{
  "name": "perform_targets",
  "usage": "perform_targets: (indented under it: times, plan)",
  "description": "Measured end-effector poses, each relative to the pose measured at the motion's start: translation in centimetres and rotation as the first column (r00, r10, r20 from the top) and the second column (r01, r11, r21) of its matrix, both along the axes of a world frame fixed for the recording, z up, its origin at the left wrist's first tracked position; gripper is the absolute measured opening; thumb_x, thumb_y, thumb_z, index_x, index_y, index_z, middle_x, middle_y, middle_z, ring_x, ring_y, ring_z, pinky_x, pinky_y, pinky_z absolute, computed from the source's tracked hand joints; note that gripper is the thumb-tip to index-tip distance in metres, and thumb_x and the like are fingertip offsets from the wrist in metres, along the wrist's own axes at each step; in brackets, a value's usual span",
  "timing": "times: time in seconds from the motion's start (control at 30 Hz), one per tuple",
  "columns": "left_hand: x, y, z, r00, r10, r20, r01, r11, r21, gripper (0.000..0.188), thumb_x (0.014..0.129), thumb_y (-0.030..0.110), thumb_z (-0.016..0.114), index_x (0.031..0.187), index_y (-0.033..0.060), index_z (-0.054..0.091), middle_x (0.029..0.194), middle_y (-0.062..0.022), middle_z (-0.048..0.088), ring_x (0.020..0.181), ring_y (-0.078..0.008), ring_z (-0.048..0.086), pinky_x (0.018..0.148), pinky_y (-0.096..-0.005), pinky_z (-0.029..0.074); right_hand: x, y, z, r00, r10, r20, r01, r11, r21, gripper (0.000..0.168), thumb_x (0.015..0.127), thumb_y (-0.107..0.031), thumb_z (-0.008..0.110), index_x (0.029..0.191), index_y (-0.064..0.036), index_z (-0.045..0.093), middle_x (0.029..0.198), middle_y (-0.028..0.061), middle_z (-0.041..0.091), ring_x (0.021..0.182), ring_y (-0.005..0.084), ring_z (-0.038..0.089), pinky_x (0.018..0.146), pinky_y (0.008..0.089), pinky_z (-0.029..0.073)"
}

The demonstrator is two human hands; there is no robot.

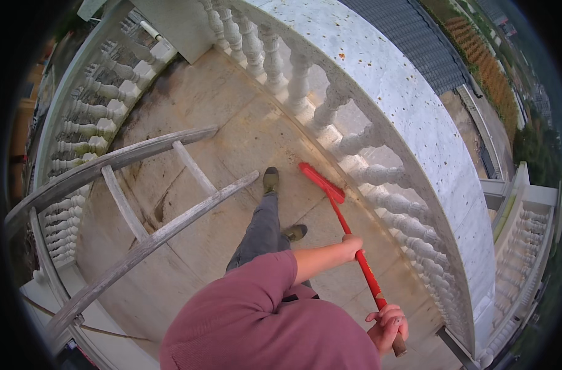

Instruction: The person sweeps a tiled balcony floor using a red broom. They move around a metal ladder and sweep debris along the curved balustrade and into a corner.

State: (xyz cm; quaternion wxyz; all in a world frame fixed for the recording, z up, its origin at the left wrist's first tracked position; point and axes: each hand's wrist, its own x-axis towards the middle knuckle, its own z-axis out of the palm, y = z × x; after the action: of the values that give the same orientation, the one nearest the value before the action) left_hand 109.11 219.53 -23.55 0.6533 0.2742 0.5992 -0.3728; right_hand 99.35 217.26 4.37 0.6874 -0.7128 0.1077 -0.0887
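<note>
A red broom slants across the terrace floor before me. Its red head (321,181) rests on the floor close to the foot of the balustrade, bristles towards the balusters. My left hand (351,246) is wrapped around the red handle (368,273) about midway along. Near the top end my right hand (388,325) grips the same handle, with bare brown wood showing beyond it. In places the handle's red covering is worn or torn. Both of my shoes (271,179) stand on the floor left of the broom.
A weathered wooden ladder (183,210) leans across the left side. A curved white balustrade (300,78) with a broad stone top (401,92) runs along the right. Another balustrade (96,111) closes the left. Dirt and dark stains mark the paved floor (244,120).
</note>
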Motion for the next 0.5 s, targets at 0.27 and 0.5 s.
perform_targets:
  times: [0.27, 0.5]
  plan:
    - [0.6, 10.9, 0.6, 0.878, 0.47, 0.091, -0.451, 0.876, -0.173, 0.013, 0.082, 0.004, 0.052, 0.071, 0.0062, 0.044, 0.058, -0.0058, 0.044, 0.052, -0.0212, 0.046, 0.054, -0.0437, 0.046, 1.5, 0.4, -1.6, 0.876, 0.464, 0.132, -0.47, 0.882, 0.019, 0.033, 0.09, -0.022, 0.055, 0.064, -0.003, 0.044, 0.063, 0.0065, 0.046, 0.066, 0.0216, 0.049, 0.047, 0.0321, 0.049]
    - [5.2, 28.6, -5.9, 0.747, 0.627, 0.221, -0.636, 0.771, -0.038, 0.011, 0.082, 0.007, 0.051, 0.073, 0.007, 0.045, 0.057, -0.0061, 0.044, 0.047, -0.0198, 0.044, 0.046, -0.0394, 0.044, 9.0, 11.4, -8.4, 0.595, 0.767, 0.238, -0.763, 0.633, -0.132, 0.018, 0.082, -0.002, 0.059, 0.065, -0.001, 0.052, 0.07, 0.0099, 0.057, 0.071, 0.0263, 0.059, 0.068, 0.0366, 0.049]
